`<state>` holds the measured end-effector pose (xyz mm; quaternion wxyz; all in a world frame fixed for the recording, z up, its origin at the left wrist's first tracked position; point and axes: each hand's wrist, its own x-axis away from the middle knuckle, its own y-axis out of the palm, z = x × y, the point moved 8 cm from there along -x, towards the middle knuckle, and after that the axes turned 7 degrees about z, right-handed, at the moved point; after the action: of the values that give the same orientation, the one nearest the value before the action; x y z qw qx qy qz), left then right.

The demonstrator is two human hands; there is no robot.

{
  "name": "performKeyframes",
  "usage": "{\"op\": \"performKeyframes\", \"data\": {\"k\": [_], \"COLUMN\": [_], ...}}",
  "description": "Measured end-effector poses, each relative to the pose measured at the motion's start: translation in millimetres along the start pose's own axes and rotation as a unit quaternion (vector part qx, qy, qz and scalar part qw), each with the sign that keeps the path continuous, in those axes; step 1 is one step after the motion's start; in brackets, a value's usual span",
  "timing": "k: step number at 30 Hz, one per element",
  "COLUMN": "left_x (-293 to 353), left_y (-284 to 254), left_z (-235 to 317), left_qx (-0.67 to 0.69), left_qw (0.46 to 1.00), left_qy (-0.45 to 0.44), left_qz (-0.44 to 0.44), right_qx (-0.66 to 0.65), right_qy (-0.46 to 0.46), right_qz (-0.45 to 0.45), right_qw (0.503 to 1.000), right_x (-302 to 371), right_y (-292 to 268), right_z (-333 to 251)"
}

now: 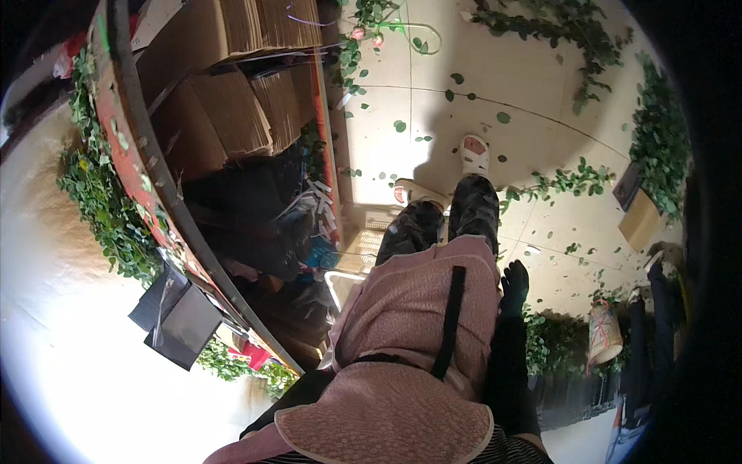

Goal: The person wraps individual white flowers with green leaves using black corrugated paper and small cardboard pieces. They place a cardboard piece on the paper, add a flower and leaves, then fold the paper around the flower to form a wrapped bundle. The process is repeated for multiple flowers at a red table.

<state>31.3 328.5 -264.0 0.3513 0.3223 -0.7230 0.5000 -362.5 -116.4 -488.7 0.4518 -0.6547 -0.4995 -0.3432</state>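
Note:
My right hand (515,280), in a black glove with a long black sleeve, hangs at my right side beside the pink apron (417,301). Its fingers point down toward the floor, slightly apart, and nothing shows in them. Of my left arm only a dark sleeve (290,398) appears at the apron's lower left; that hand is out of sight. A dark strap (450,321) runs down the apron's front. Below it are patterned dark trousers (473,213) and light open-toed sandals (474,157) on the tiles.
Left stands a worn-edged table (147,182) with leafy stems (100,209); stacked cardboard (224,116) fills its underside. Loose leaves are scattered over the tiled floor (533,124). Green bundles (657,139) lie along the right, near a woven basket (604,332) and another person's dark-trousered legs (661,309).

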Motion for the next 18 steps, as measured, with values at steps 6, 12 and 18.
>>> {"op": "performKeyframes", "data": {"k": [6,12,18], "left_x": [17.1,46.0,19.1], "left_y": [7.8,15.5,-2.0], "left_z": [31.0,1.4,-11.8], "left_qx": [0.007,-0.019,-0.113], "left_qw": [0.998,0.992,0.985], "left_qy": [-0.048,-0.118,-0.099], "left_qz": [-0.031,-0.049,-0.084], "right_qx": [0.012,0.096,0.031], "right_qy": [0.005,0.011,0.004], "right_qz": [-0.019,-0.026,-0.014], "right_qw": [1.0,0.995,0.999], "right_x": [-36.8,-58.7,-80.9], "right_y": [-9.6,7.3,-19.5], "right_z": [47.6,54.8,69.0]}}
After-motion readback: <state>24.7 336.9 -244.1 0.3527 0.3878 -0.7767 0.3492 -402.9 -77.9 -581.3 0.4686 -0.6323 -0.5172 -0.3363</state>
